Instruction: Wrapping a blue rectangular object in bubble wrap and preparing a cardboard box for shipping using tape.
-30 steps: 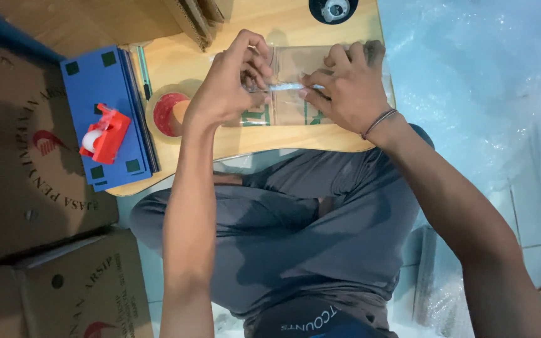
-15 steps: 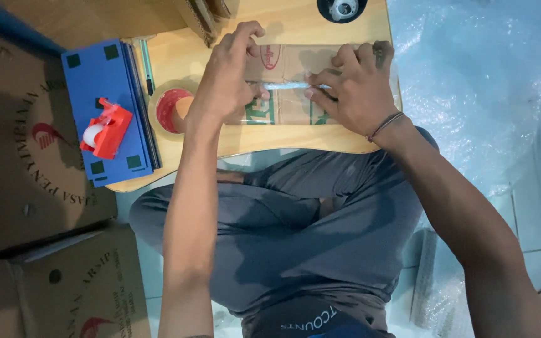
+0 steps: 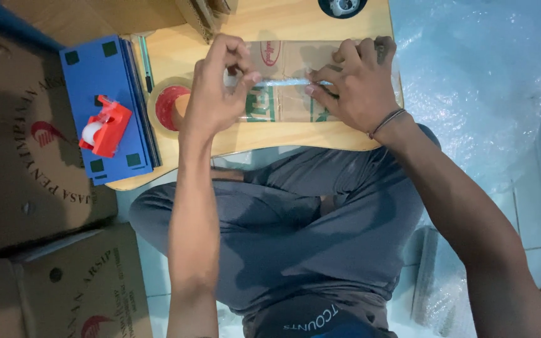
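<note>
Package: where it lies flat at the far middle of the surface, the cardboard package (image 3: 286, 81) is a brown rectangle with red and green print under a glossy clear wrap.
Strip: a thin, shiny strip of clear tape (image 3: 283, 82) runs across the package between the two hands.
Left hand: the left hand (image 3: 217, 94) has its fingers curled, with thumb and fingertips pinched on the strip's left end.
Right hand: the right hand (image 3: 355, 84) lies palm down, fingertips pressing the strip's right end onto the package.
Surface: the wooden surface (image 3: 295, 134) is pale, smooth and round-cornered.
Roll: a tape roll (image 3: 167, 106) with a red core lies just beside the left hand.
Dispenser: a red plastic dispenser (image 3: 104, 126) sits on a blue board (image 3: 104, 103).
</note>
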